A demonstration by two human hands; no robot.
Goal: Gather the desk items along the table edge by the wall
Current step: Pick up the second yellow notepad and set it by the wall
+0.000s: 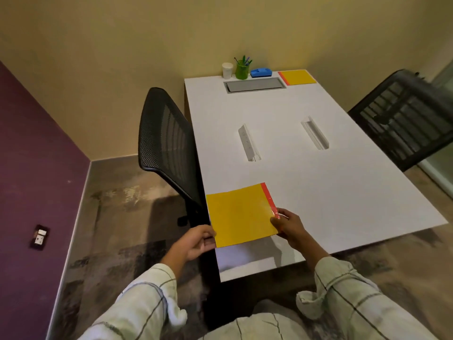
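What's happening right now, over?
Both hands, left and right, hold yellow folder at near edge. Second folder already by wall. Path clear.

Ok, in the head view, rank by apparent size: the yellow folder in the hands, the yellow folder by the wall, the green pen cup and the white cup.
1. Held yellow folder, though nearness inflates it.
2. Far yellow folder.
3. Green pen cup and white cup: too alike to rank.

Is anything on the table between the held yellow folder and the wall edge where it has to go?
Two clear holders lie mid-table, and a grey tray sits before the wall edge. Both hands hold the folder, so it could pass above or between them.
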